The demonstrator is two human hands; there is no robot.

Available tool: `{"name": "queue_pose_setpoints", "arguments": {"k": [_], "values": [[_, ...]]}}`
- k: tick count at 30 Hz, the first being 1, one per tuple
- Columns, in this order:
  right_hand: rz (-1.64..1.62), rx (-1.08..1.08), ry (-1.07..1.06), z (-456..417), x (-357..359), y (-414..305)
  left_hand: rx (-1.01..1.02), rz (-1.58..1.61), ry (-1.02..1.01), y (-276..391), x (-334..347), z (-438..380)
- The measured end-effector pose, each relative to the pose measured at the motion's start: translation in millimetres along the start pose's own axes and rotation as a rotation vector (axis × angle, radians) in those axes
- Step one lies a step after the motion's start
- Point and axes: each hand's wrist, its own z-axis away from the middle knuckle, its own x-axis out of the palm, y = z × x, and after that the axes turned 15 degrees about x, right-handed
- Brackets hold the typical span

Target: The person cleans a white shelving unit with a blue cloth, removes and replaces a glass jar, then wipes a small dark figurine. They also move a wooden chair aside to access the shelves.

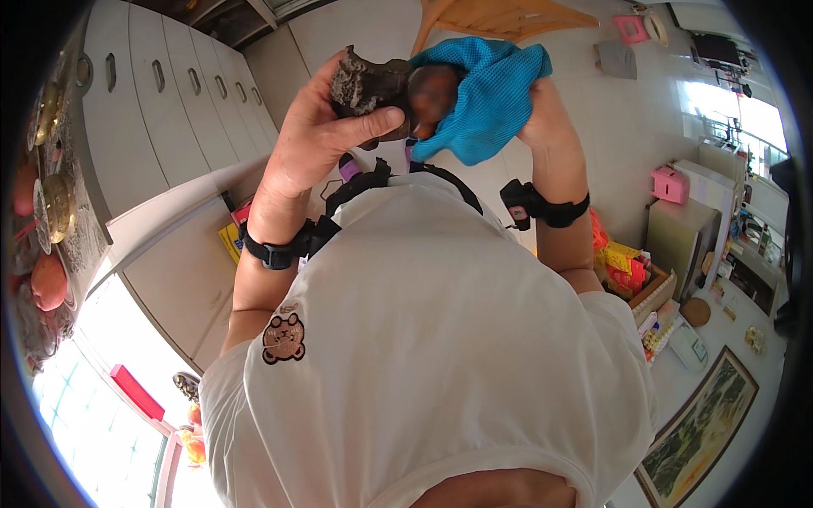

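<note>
In my left hand is a dark brown carved piece, probably wood, with a rough greyish end pointing left. My thumb lies across its near side. A rounded, reddish-brown part of the carving is blurred and meets the cloth. Bunched against that right side is a blue textured cloth, gripped by my right hand. The cloth hides most of my right fingers and the carving's far right end. Both hands are raised in front of my body, above the floor.
White cabinet fronts with dark handles stand at left, beside a surface bearing gold-coloured ornaments. A wooden chair is ahead. To the right are a box of red and yellow packets and a pink stool.
</note>
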Motion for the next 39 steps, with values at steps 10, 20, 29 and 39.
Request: {"name": "queue_pose_setpoints", "arguments": {"k": [10, 20, 29, 39], "values": [[-0.194, -0.004, 0.223, -3, 74, -20, 0.213, -0.287, 0.144, -14, 13, 5], [0.085, -0.242, 0.452, -4, 80, -4, 0.212, -0.272, 0.164, -17, 20, 11], [0.634, -0.479, 0.542, -11, 65, 6, 0.169, -0.169, 0.174, -14, 19, 10], [0.615, -0.239, 0.47, -15, 84, -16, 0.214, -0.134, 0.231, -14, 12, 2]]}}
